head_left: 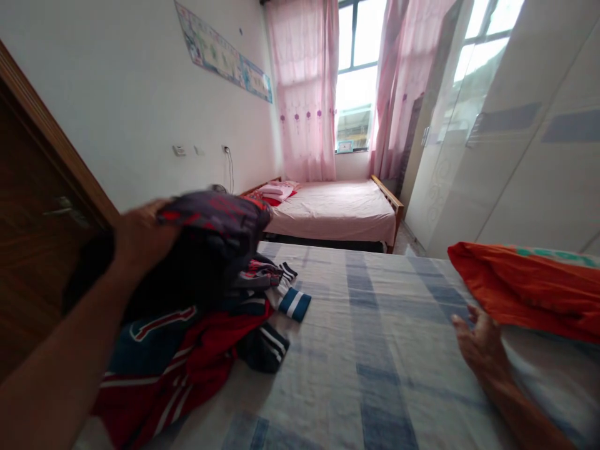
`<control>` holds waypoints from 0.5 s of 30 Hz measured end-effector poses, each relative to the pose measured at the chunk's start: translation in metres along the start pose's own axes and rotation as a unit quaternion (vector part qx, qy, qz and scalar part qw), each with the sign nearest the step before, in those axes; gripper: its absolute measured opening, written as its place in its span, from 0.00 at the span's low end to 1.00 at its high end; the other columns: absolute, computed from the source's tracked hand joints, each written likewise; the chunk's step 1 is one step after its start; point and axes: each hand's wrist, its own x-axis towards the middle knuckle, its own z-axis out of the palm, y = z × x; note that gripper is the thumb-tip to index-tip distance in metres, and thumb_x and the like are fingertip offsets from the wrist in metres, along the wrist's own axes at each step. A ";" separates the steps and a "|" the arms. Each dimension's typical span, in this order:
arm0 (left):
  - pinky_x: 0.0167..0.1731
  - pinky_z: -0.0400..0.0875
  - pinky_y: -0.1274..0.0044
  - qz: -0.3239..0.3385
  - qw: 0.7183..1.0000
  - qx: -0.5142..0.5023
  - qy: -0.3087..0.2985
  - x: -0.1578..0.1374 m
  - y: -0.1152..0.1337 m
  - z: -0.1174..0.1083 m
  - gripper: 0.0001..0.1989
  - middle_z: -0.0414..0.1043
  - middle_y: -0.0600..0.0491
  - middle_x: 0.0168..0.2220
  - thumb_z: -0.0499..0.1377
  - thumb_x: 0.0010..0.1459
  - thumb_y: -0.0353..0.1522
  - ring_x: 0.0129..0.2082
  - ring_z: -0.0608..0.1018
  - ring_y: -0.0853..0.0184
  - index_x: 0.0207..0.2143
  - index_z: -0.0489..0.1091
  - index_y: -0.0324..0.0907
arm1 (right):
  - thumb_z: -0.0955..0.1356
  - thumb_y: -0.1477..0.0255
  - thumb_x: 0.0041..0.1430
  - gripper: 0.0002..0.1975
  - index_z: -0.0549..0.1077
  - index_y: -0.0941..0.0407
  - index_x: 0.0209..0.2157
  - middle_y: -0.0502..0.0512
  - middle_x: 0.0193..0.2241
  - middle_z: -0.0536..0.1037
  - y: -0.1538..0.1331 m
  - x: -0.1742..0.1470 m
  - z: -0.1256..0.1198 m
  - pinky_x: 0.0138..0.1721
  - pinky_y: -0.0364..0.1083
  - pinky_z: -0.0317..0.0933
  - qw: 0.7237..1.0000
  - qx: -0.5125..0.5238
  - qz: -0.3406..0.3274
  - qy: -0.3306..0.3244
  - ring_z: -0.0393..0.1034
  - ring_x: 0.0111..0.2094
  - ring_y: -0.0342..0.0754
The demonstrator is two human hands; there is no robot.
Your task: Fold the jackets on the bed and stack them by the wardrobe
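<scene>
At the left, my left hand (143, 234) is closed on a dark garment (220, 219) with a grey and red pattern, lifted above a heap of clothes; its fingertips are partly hidden by the cloth. Black fabric (182, 275) hangs below it. Under that lies a red and navy jacket (201, 356) with white stripes, and striped cuffs (295, 304) stick out from the pile. On the right, my right hand (482, 340) holds nothing, fingers apart, over the checked sheet (323, 350), close beside a folded orange cloth (529, 287).
Beyond the near bed stands a second bed (332, 206) with a pink sheet and folded pink bedding (279, 189). A glossy white wardrobe (525, 181) lines the right side. A brown wooden door (37, 250) is at the left, and pink curtains (304, 94) frame the window.
</scene>
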 end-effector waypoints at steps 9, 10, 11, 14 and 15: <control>0.41 0.67 0.64 0.036 0.962 0.150 -0.224 -0.089 0.011 0.044 0.30 0.70 0.39 0.43 0.52 0.55 0.43 0.43 0.73 0.49 0.55 0.62 0.33 | 0.57 0.60 0.49 0.30 0.63 0.63 0.50 0.71 0.46 0.67 -0.002 -0.003 -0.001 0.46 0.58 0.59 0.998 -0.041 -0.034 -0.016 0.63 0.49 0.63; 0.43 0.66 0.63 0.054 0.962 0.150 -0.220 -0.085 0.017 0.037 0.31 0.69 0.39 0.46 0.52 0.54 0.44 0.45 0.72 0.48 0.55 0.62 0.33 | 0.58 0.60 0.49 0.29 0.64 0.63 0.50 0.70 0.46 0.67 -0.004 -0.004 -0.002 0.46 0.58 0.59 0.998 -0.042 -0.032 -0.016 0.63 0.49 0.63; 0.47 0.64 0.62 0.078 0.966 0.139 -0.203 -0.082 0.025 0.030 0.32 0.68 0.38 0.48 0.53 0.53 0.44 0.48 0.70 0.48 0.55 0.62 0.33 | 0.58 0.61 0.49 0.28 0.64 0.63 0.49 0.70 0.45 0.67 -0.005 -0.004 -0.002 0.47 0.58 0.59 0.999 -0.039 -0.032 -0.015 0.62 0.49 0.62; 0.53 0.60 0.65 0.149 0.979 0.026 -0.138 -0.086 0.066 0.025 0.28 0.64 0.42 0.53 0.52 0.56 0.42 0.53 0.67 0.53 0.54 0.62 0.36 | 0.58 0.63 0.48 0.26 0.64 0.62 0.47 0.69 0.45 0.68 -0.009 -0.007 0.000 0.48 0.58 0.59 0.999 -0.026 -0.037 -0.011 0.62 0.49 0.61; 0.53 0.61 0.67 0.164 0.976 -0.026 -0.138 -0.092 0.083 0.030 0.25 0.65 0.44 0.54 0.51 0.57 0.41 0.53 0.67 0.56 0.54 0.63 0.38 | 0.58 0.63 0.48 0.26 0.65 0.62 0.47 0.69 0.44 0.69 -0.009 -0.007 0.001 0.48 0.57 0.59 0.999 -0.024 -0.036 -0.008 0.63 0.49 0.60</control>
